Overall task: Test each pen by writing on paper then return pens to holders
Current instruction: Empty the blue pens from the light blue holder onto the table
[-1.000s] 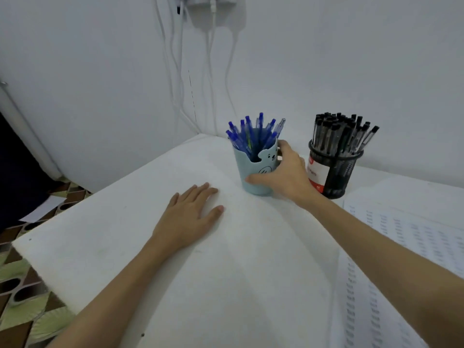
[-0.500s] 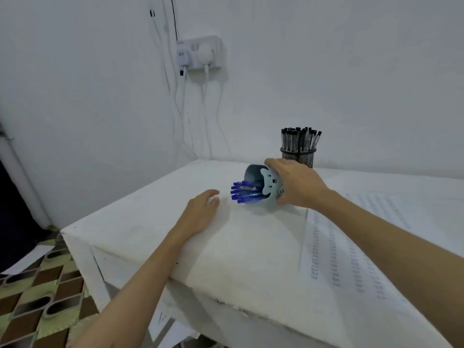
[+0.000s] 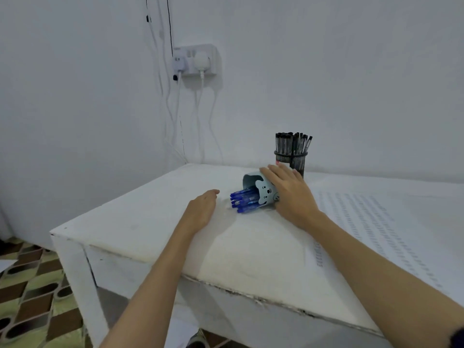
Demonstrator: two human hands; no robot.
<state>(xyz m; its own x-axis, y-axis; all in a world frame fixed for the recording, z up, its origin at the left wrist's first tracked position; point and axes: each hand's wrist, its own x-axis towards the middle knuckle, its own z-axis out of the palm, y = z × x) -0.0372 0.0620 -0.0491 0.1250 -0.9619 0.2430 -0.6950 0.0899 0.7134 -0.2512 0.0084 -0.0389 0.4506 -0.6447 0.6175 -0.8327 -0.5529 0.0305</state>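
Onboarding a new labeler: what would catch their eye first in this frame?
The light blue bear-face cup, tipped on its side mid-table under the right hand, blue pens spilling out of its mouth toward the left hand, which rests flat on the table. Behind it, a black mesh holder of black pens stands upright near the wall.

Both bare forearms are stretched forward over the surface (image 3: 150, 222).

The left hand (image 3: 200, 209) is laid palm down, its fingers (image 3: 212, 193) loosely curved and nothing held in them. The right hand (image 3: 291, 197) is placed further forward, its back turned upward, its fingers (image 3: 272, 175) spread and curved over the side of the tipped cup (image 3: 263, 194), by which it is held.
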